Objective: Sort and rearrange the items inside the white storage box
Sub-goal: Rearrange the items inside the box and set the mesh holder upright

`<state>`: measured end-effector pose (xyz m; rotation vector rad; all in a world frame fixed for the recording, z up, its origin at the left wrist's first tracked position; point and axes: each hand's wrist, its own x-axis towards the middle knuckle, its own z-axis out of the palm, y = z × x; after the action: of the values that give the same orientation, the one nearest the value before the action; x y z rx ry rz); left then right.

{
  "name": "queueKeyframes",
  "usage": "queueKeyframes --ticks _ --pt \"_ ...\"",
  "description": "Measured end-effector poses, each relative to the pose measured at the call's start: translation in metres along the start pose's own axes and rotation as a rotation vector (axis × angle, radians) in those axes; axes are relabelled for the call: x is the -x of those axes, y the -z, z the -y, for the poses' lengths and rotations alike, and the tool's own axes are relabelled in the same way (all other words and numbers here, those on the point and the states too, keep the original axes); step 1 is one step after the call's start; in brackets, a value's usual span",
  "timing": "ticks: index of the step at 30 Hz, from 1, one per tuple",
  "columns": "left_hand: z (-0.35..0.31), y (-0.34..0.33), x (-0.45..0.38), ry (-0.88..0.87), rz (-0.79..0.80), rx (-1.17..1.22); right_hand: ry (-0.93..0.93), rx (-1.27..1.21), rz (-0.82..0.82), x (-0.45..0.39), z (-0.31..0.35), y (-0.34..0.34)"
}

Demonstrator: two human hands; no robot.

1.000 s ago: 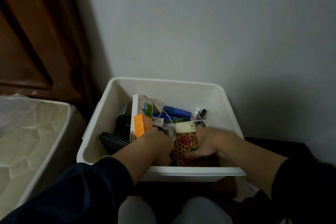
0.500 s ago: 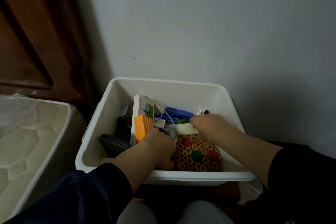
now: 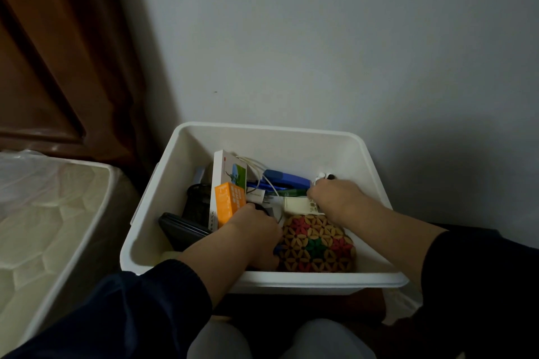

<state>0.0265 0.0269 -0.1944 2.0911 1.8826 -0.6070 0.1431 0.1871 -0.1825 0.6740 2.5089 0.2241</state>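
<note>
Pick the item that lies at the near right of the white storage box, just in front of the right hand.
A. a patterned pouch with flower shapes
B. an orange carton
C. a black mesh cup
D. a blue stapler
A. The patterned pouch lies against the near wall of the white storage box, just in front of the right hand and beside the left hand.
</note>
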Motion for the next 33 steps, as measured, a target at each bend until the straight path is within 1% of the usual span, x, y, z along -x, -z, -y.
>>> queueKeyframes --ticks 3,4,7,9,12,14,17,22,26,29,33 --pt "0.000 0.000 0.000 -0.002 0.000 0.000 0.001 -0.028 -0.007 -0.002 -0.001 0.004" --pt "0.000 0.000 -0.001 -0.003 -0.001 -0.001 0.001 -0.036 -0.051 -0.003 -0.001 0.008" --pt "-0.001 0.001 -0.001 -0.005 0.002 -0.003 0.033 -0.052 -0.263 -0.007 -0.001 0.018" --pt "-0.002 0.002 -0.001 -0.003 0.008 -0.005 0.067 -0.040 -0.301 -0.012 0.003 0.021" --pt "-0.002 0.003 -0.001 0.005 0.006 -0.002 0.094 0.022 -0.297 -0.018 0.015 0.018" --pt "-0.002 0.003 0.000 0.010 0.007 0.007 0.083 0.015 -0.287 -0.023 0.021 0.011" --pt "-0.002 0.006 0.002 0.017 -0.004 0.018 0.020 -0.041 -0.284 -0.029 0.025 0.001" --pt "-0.002 0.011 0.005 0.040 -0.047 0.060 -0.091 -0.219 -0.259 -0.038 0.025 -0.003" --pt "-0.003 0.015 0.009 0.065 -0.052 0.031 -0.061 -0.255 -0.280 -0.040 0.026 -0.004" --pt "-0.004 0.018 0.011 0.091 -0.084 0.012 -0.030 -0.275 -0.243 -0.042 0.033 -0.006" --pt "-0.004 0.019 0.010 0.105 -0.106 0.015 -0.066 -0.253 -0.243 -0.042 0.037 -0.001"
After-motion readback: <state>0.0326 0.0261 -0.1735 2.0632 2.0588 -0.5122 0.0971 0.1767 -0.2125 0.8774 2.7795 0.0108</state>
